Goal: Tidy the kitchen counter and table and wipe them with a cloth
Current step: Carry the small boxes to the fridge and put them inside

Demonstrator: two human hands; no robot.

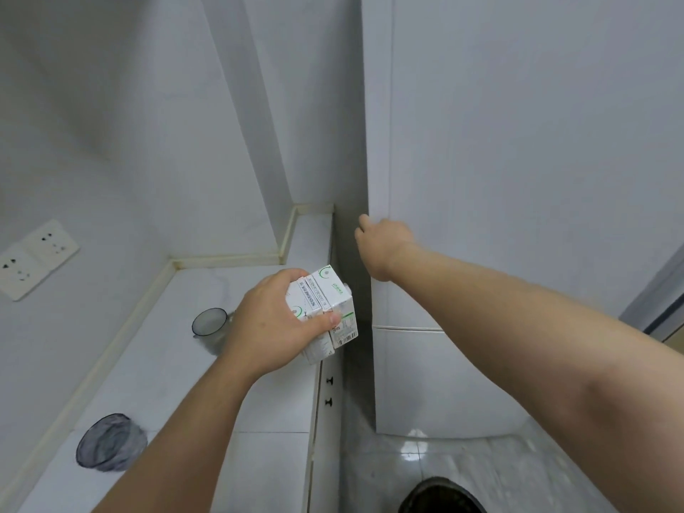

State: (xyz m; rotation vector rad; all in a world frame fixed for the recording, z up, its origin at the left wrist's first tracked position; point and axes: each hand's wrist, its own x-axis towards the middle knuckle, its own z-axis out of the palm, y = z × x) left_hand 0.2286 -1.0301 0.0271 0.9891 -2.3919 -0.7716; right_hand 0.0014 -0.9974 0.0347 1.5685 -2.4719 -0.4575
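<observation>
My left hand grips a bundle of white cartons with green print, held above the right edge of the white counter. My right hand reaches to the left edge of a tall white fridge door, its fingers curled round that edge; the fingertips are hidden behind it. No cloth is in sight.
A clear glass cup stands on the counter left of my left hand, a second glass nearer the front left. Wall sockets sit on the left wall. Two dark cabinet knobs show below the counter edge. A dark round object lies on the floor.
</observation>
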